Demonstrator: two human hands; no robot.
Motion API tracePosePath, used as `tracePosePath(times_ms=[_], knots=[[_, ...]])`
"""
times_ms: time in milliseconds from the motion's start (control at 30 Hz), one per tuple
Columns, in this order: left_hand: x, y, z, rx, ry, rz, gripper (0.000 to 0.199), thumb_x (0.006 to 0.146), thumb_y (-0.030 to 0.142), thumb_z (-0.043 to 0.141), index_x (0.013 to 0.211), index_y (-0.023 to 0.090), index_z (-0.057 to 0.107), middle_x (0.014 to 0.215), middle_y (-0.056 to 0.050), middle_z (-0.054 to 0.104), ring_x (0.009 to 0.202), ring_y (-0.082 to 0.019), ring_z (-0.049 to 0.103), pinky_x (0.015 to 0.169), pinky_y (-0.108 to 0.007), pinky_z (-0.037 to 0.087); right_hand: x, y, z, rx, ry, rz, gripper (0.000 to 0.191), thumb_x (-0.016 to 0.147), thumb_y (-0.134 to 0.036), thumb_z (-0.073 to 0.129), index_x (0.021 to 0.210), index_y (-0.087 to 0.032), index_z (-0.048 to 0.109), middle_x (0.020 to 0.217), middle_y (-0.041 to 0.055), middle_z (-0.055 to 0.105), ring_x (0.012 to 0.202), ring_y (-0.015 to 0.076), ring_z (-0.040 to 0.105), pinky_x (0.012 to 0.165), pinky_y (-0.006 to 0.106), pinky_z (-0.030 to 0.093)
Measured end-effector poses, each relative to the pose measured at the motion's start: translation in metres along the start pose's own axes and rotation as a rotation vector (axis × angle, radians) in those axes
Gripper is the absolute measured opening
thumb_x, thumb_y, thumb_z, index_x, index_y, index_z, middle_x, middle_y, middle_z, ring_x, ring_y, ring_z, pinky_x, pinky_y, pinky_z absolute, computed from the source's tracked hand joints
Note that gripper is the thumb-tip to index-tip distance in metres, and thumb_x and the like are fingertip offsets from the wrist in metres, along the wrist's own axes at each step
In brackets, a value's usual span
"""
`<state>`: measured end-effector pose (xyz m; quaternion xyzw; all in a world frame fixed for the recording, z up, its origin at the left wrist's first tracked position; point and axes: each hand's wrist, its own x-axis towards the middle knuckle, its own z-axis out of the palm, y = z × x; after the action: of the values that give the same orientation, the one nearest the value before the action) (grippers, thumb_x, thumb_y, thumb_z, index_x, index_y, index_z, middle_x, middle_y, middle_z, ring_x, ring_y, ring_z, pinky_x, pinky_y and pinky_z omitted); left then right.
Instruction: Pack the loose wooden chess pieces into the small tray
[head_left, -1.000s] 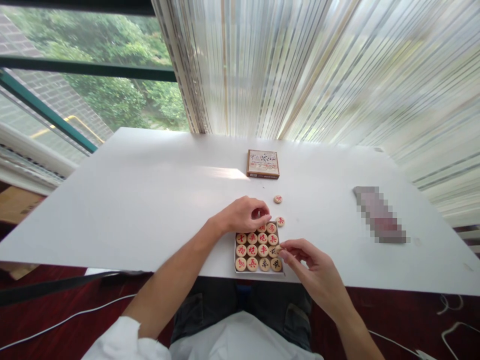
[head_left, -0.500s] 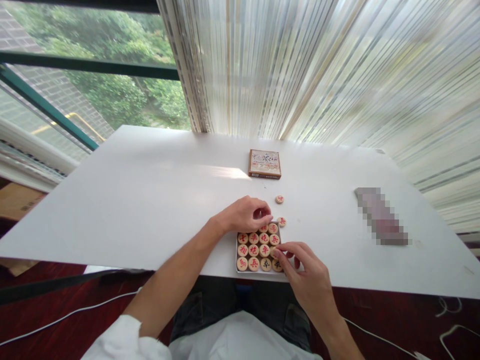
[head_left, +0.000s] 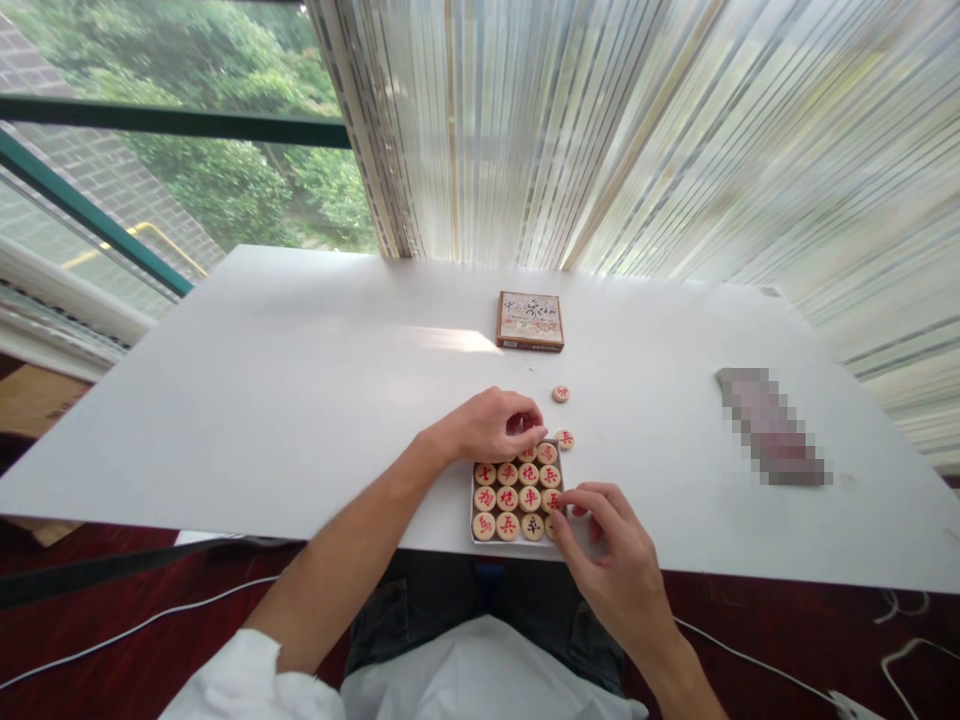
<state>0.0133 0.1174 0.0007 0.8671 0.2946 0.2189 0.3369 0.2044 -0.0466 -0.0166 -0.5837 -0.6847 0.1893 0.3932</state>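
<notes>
A shallow white-edged box (head_left: 517, 543) near the table's front edge holds rows of round wooden Chinese chess pieces (head_left: 529, 499), most with red characters and a few with black. My left hand (head_left: 495, 425) lies over the far side of the box with its fingers curled and closed. It covers part of the far row, and what its fingertips hold, if anything, is hidden. At the box's right side, my right hand (head_left: 611, 540) has thumb and index finger apart, touching or just over a red-marked piece (head_left: 551, 500). The thumb partly covers the corner piece.
Two loose red-marked pieces lie beyond the box: a nearer piece (head_left: 566, 440) by its far right corner and a farther piece (head_left: 561, 394). A printed flat box (head_left: 529, 322) sits farther back on the white table (head_left: 337, 400). A blurred-out item (head_left: 776, 428) lies at right.
My right thumb and index finger have parted, uncovering more of the red-marked piece at the box's right side. The thumb now covers more of the corner piece. My left hand has barely moved.
</notes>
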Motion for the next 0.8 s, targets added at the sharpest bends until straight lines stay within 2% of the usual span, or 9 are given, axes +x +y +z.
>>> tracePosePath(times_ms=[167,300,400,500,533,633,700,800], knots=[[0.000,0.001,0.000,0.002,-0.007,-0.001,0.019,0.094,0.032,0.063,0.093,0.017,0.074,0.080,-0.003,0.073,0.069,-0.014,0.061,0.068,-0.026,0.048,0.000,0.000,0.002,0.015,-0.008,0.019,0.007,0.096,-0.025,0.064,0.101,-0.027,0.068,0.100,0.0065,0.064,0.083,0.0219,0.066,0.071,0.036,0.059],[0.000,0.001,0.000,0.005,-0.008,0.003,0.019,0.094,0.032,0.062,0.093,0.017,0.074,0.080,-0.003,0.073,0.069,-0.014,0.061,0.067,-0.026,0.047,0.006,-0.003,-0.008,-0.001,0.008,0.005,0.007,0.098,-0.026,0.062,0.100,-0.026,0.069,0.098,0.0071,0.065,0.076,0.0201,0.063,0.064,0.034,0.058],[0.001,0.001,0.000,0.010,-0.006,-0.006,0.022,0.097,0.031,0.058,0.091,0.016,0.074,0.079,-0.003,0.073,0.068,-0.014,0.060,0.067,-0.027,0.046,0.024,-0.002,-0.022,-0.031,0.042,-0.010,0.010,0.099,-0.029,0.061,0.102,-0.025,0.069,0.097,0.0075,0.065,0.070,0.0180,0.058,0.053,0.030,0.052],[0.001,0.000,0.000,0.009,-0.005,-0.027,0.026,0.099,0.029,0.054,0.091,0.015,0.075,0.076,-0.003,0.072,0.066,-0.014,0.059,0.066,-0.027,0.045,0.059,0.009,-0.034,-0.071,0.040,-0.025,0.015,0.099,-0.033,0.061,0.107,-0.023,0.070,0.098,0.0076,0.067,0.071,0.0175,0.060,0.048,0.027,0.049],[0.001,0.000,0.000,-0.011,-0.006,-0.038,0.027,0.100,0.029,0.053,0.092,0.015,0.075,0.077,-0.003,0.072,0.068,-0.014,0.061,0.067,-0.026,0.045,0.073,0.015,-0.036,-0.083,0.006,-0.018,0.018,0.099,-0.035,0.062,0.110,-0.023,0.070,0.100,0.0076,0.068,0.073,0.0179,0.062,0.048,0.027,0.049],[0.000,-0.002,-0.001,-0.144,0.003,-0.102,0.030,0.104,0.032,0.048,0.098,0.016,0.073,0.085,-0.004,0.075,0.075,-0.014,0.066,0.073,-0.025,0.049,0.115,0.034,-0.036,-0.152,-0.159,-0.047,0.024,0.097,-0.037,0.064,0.117,-0.023,0.069,0.108,0.0077,0.069,0.085,0.0201,0.069,0.069,0.032,0.057],[0.000,-0.002,-0.002,-0.230,0.025,-0.144,0.033,0.106,0.035,0.044,0.100,0.017,0.071,0.087,-0.003,0.075,0.077,-0.014,0.066,0.075,-0.025,0.050,0.137,0.042,-0.033,-0.224,-0.274,-0.046,0.028,0.097,-0.038,0.064,0.121,-0.024,0.069,0.113,0.0089,0.068,0.085,0.0203,0.071,0.075,0.035,0.057],[-0.001,-0.003,-0.003,-0.294,0.055,-0.175,0.036,0.107,0.038,0.042,0.100,0.017,0.070,0.087,-0.003,0.074,0.076,-0.013,0.064,0.073,-0.025,0.050,0.160,0.047,-0.027,-0.308,-0.369,-0.050,0.033,0.093,-0.039,0.069,0.121,-0.023,0.069,0.110,0.0092,0.068,0.084,0.0215,0.071,0.080,0.038,0.057]])
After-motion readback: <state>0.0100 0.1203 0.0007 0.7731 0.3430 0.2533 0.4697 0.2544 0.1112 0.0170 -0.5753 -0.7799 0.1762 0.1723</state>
